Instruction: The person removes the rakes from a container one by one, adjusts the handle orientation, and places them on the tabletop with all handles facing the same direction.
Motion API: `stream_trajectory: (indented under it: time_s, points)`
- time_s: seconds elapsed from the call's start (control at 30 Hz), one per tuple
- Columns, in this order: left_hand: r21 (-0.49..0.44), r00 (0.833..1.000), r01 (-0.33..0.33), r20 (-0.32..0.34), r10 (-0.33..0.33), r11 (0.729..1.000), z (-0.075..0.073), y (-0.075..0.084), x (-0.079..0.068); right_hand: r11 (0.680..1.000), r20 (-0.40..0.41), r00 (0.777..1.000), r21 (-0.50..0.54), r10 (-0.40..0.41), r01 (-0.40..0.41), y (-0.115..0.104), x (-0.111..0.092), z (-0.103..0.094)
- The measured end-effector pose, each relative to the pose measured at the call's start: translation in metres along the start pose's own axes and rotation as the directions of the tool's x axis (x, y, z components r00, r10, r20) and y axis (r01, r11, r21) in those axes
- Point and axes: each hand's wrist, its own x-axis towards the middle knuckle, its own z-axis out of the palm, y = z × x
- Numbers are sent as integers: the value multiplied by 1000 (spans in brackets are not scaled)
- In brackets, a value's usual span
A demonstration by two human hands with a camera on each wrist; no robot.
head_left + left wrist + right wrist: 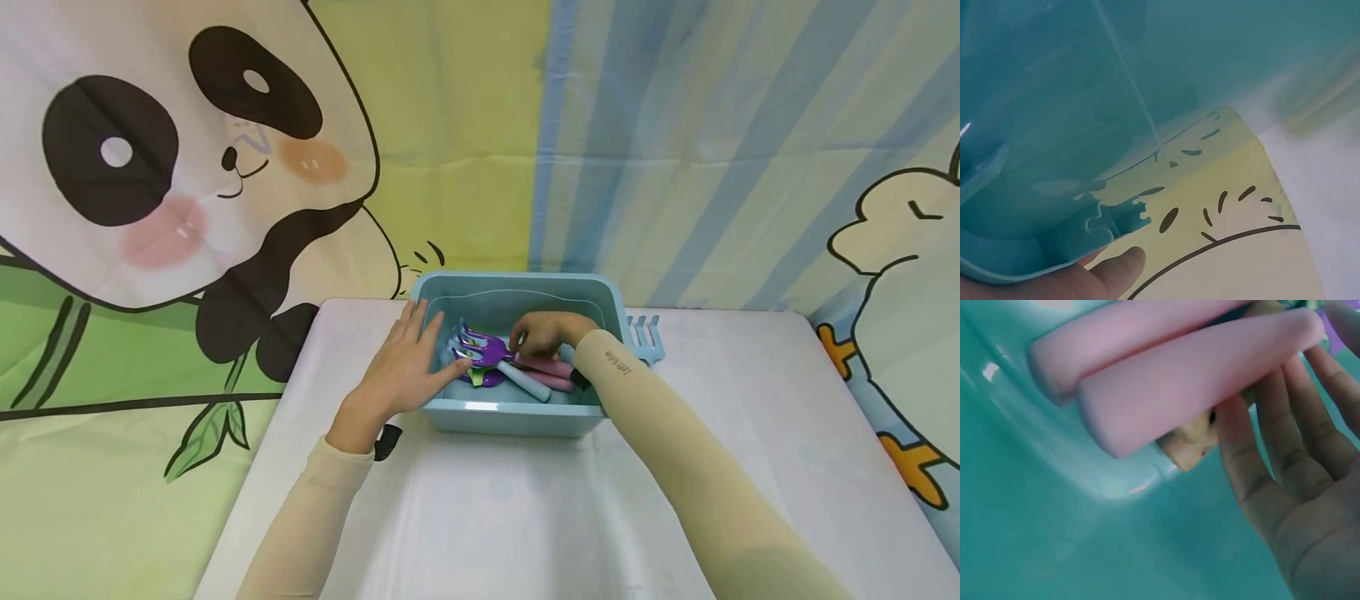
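Note:
A light blue plastic bin [517, 423] stands at the table's far edge with toy garden tools inside. My left hand [405, 367] rests on its left rim, fingers extended and thumb reaching inward; the left wrist view shows fingertips [1122, 269] outside the rim. My right hand [543, 333] reaches into the bin, holding a pink-handled toy garden tool [1191, 381] with its fingertips near the handle's narrow end. A second pink handle [1116, 334] lies alongside. A purple toy rake head [482, 350] and a light blue handle [525, 382] lie left of this hand.
A light blue toy rake head [647, 337] lies outside the bin by its right wall. White cloth covers the table [495, 517]. Behind hangs a printed curtain [450, 150] with a panda. Part of a light brown object [1185, 447] shows beneath the pink handles.

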Motion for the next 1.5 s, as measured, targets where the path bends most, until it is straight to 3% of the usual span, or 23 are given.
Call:
stream_trajectory:
  time_s: [0.33,0.77,0.97,1.5]
  points:
    - [16,1000,-13,-12,13,1000,3,0,3,994,-13,1000,-105,-14,12,0,0,2]
    - [-9,1000,-7,-3,7,1000,5,-3,2,992,102,993,102,63,-73,-1,0,2]
    - [-16,1000,-11,-10,11,1000,5,-3,3,986,138,987,134,79,-98,-1,-1,1]
    - [-17,1000,-5,-5,5,1000,4,-3,3,980,141,989,187,43,-69,-6,-9,-8]
